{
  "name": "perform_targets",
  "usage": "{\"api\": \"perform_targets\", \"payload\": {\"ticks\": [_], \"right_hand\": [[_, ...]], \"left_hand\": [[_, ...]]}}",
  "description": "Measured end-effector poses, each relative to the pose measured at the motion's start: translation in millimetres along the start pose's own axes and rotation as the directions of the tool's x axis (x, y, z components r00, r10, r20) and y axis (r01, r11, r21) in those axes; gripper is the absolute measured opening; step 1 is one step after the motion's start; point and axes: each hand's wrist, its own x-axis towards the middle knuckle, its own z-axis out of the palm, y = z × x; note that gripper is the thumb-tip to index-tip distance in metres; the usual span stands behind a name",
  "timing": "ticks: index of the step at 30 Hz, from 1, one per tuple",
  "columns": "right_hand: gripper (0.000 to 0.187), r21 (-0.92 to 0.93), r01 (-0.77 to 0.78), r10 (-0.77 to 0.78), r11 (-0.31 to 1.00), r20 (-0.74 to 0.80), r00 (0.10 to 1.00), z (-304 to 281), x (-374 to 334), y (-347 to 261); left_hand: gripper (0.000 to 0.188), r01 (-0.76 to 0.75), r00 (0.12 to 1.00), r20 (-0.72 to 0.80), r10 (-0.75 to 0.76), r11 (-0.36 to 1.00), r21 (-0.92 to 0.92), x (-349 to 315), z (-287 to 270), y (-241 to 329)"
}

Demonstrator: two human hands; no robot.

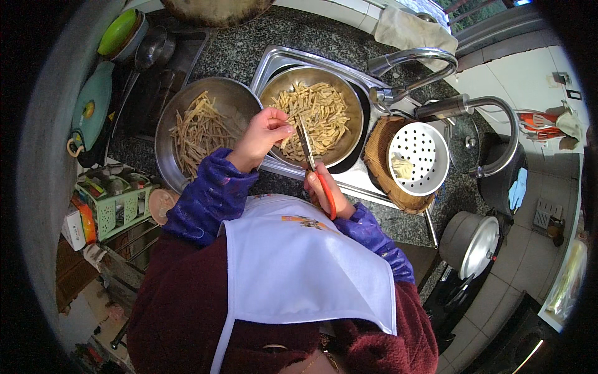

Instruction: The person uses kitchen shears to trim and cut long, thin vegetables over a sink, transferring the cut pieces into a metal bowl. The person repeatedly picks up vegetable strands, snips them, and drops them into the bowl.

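My right hand (321,189) grips scissors (326,194) by their red-orange handles. The blades point away from me over a metal bowl (266,93) in the sink, full of pale yellow-brown dried strips (321,112). At the blade tips, my left hand (266,132) is closed in a pinch on what looks like one thin strip, mostly hidden by the fingers. On the left stands a larger metal bowl (240,93) holding longer, browner strips (202,134). The exact kind of the strips is too small to tell.
A white perforated colander (423,134) with a pale piece inside sits in a woven basket (377,149) right of the sink. Two curved faucets (430,56) reach over the counter. A lidded pot (464,240) stands at lower right. Bowls and a teal pan (92,106) are at left.
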Motion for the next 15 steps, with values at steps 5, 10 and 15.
{"api": "perform_targets", "payload": {"ticks": [5,10,15], "right_hand": [[0.04,0.055,0.036,-0.036,0.998,0.002,0.999,0.7,1.4,2.0],[0.028,0.197,-0.089,0.117,0.976,-0.139,0.983,3.8,-2.2,-10.5],[0.032,0.219,0.001,0.049,0.976,-0.225,0.973,-1.7,-1.0,6.8]], "left_hand": [[0.022,0.039,0.999,0.024,-0.039,0.999,-0.016,3.7,3.9,-2.5],[0.024,0.089,0.995,0.027,-0.092,0.992,0.085,9.3,-2.1,-7.9],[0.037,-0.238,0.953,-0.059,0.296,0.858,0.455,22.0,-22.5,7.9]]}}
